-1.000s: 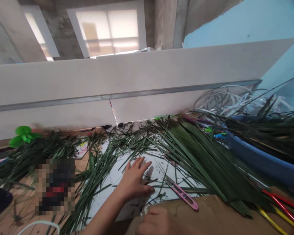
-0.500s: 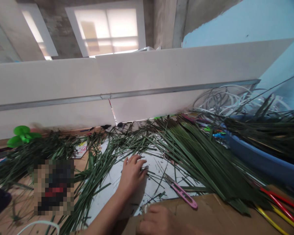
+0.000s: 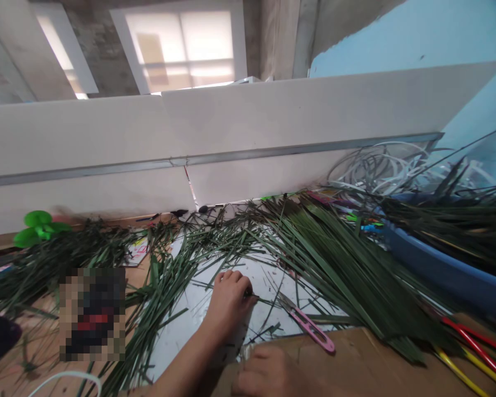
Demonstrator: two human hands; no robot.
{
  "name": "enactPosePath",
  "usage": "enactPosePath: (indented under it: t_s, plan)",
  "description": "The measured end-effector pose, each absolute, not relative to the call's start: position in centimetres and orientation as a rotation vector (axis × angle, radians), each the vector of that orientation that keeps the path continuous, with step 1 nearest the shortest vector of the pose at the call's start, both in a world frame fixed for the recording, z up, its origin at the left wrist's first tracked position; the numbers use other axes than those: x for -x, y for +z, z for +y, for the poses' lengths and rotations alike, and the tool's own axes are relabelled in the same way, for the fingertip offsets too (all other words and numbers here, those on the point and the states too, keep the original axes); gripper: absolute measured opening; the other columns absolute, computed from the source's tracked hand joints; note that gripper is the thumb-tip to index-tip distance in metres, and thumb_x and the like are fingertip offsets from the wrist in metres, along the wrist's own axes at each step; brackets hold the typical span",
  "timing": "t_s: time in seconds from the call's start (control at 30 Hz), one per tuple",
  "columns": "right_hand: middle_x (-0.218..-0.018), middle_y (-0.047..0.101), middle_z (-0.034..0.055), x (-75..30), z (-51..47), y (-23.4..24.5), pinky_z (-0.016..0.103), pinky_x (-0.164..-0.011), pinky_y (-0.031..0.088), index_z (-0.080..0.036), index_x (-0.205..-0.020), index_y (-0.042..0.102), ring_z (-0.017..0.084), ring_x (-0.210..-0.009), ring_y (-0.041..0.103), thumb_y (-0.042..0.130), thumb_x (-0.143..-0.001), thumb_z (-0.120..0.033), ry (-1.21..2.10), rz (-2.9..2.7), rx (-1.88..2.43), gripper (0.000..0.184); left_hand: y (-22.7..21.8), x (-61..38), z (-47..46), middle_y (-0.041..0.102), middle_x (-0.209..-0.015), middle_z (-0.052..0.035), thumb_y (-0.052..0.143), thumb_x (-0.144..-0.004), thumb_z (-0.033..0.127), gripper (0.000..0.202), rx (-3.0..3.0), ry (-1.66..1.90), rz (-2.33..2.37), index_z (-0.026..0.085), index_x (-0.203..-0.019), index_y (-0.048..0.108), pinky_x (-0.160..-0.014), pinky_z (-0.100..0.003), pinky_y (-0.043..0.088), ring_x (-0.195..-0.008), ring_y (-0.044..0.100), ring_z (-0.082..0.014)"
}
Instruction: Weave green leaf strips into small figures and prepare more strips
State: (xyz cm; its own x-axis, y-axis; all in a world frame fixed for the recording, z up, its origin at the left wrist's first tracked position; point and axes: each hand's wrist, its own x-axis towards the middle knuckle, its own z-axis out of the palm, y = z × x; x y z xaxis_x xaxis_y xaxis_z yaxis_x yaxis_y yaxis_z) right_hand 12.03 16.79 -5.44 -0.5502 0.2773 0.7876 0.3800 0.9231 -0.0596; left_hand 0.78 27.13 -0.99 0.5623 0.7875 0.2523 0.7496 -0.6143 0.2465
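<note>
Left hand (image 3: 229, 303) clenched, pinching palm strip (image 3: 268, 302). Right hand (image 3: 267, 374) at cardboard (image 3: 334, 366) edge, grip unclear. Pink snips (image 3: 312, 330) nearby.

A narrow green palm-leaf strip (image 3: 268, 302), pinched at one end by the left hand (image 3: 229, 303), stretches sideways, almost level.

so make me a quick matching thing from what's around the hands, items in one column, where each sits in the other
Things:
1 pink-handled snips
2 blue tub
3 white strips
4 green plastic piece

Places:
A far left, against the white panel
B behind the tub, in a tangle
C at the cardboard edge
D at right, heaped with long dark leaves

Pairs: 1C, 2D, 3B, 4A
</note>
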Motion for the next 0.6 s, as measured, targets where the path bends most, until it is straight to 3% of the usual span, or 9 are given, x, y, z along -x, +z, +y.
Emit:
enactPosePath:
  t_s: [0.27,0.6]
  plan:
    - [-0.059,0.058,-0.0062,-12.0,16.8,-5.4,0.028,-0.051,0.029,-0.022,-0.084,0.062,0.012,-0.051,0.042,0.031,-0.108,-0.025,-0.157,-2.160,0.435,0.039,-0.4,-0.5,27.0,0.071,-0.092,-0.0024,0.069,-0.085,0.024,0.001,-2.620,0.478,1.262,0.023,-0.084,0.070,-0.087,-0.037,0.036,-0.096,0.060,-0.0228]
    - [-0.063,0.062,-0.0063,-12.3,16.6,-5.1,0.029,-0.052,0.029,-0.023,-0.096,0.063,0.012,-0.054,0.046,0.031,-0.107,-0.023,-0.179,-2.229,0.432,0.034,-1.3,-0.6,27.7,0.073,-0.089,-0.0025,0.065,-0.085,0.016,0.010,-2.675,0.478,1.285,0.022,-0.080,0.071,-0.090,-0.038,0.036,-0.094,0.062,-0.0223]
